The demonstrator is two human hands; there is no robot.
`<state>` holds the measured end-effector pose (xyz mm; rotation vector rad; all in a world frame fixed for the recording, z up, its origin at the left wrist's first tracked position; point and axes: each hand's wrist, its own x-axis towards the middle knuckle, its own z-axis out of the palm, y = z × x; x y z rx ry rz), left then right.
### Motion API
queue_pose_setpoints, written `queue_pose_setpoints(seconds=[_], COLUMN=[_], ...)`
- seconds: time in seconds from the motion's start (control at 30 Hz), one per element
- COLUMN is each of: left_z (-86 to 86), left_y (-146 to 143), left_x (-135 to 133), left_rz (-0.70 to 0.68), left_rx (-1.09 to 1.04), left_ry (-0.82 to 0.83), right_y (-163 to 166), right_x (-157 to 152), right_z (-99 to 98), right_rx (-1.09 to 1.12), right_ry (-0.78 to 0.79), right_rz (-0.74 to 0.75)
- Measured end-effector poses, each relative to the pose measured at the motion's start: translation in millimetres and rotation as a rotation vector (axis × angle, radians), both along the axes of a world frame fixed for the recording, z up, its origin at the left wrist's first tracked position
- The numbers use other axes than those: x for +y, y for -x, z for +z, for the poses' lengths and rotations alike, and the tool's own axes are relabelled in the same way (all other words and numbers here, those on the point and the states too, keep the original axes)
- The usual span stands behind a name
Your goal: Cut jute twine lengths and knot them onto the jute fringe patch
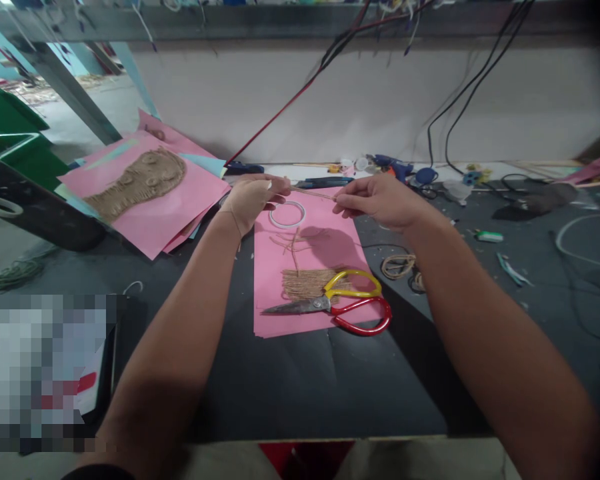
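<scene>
A short piece of jute string (313, 193) is stretched between both hands above a pink paper sheet (275, 313). My left hand (253, 199) is closed and pinches its left end. My right hand (377, 200) is closed and pinches its right end. Below the string, a white ring (287, 215) lies on the pink sheet. Lower on the sheet are loose crossed strings (293, 243), a bundle of cut jute strands (303, 283), and scissors (337, 303) with one yellow and one red handle.
A stack of pink sheets (155, 213) with a jute figure (137, 180) lies at the left. A jute coil (399, 267) sits right of the sheet. Glue gun (395, 167), cables and small clutter line the back edge. A green bin (10, 140) stands far left.
</scene>
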<state>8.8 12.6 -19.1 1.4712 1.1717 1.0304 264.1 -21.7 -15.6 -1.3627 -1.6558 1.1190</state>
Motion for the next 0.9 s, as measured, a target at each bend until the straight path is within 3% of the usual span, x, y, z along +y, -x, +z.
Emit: queue_pose_setpoints(seconds=[0.37,0.43,0.53,0.63,0.77,0.9], left_z=[-1.3,-0.4,7.2,19.2,26.3,22.3], left_y=[13.7,11.4,1.8,-11.0,-23.1,-24.7], left_x=[4.0,5.4,0.6,-12.0,-24.9,-25.0], left_rz=[-0.183,-0.103,0.027,-0.095,-0.270,-0.337], left_rx=[0.185,0.227,0.302,0.409,0.462,0.489], left_ry=[0.088,0.017,-0.237,-0.365,-0.370,-0.312], right_y=[-1.2,1.6,6.9,12.1,17.9,23.7], right_x=[1.9,-1.3,-6.5,-10.0,-12.8,-16.2], right_z=[-1.6,2.9,9.9,14.3,16.6,19.8], right_rx=[-0.144,-0.205,-0.297,-0.347,-0.376,-0.406], right_ry=[-0.046,-0.082,-0.134,-0.161,-0.182,-0.200], right_rz=[0.040,0.036,0.033,0.042,0.052,0.052])
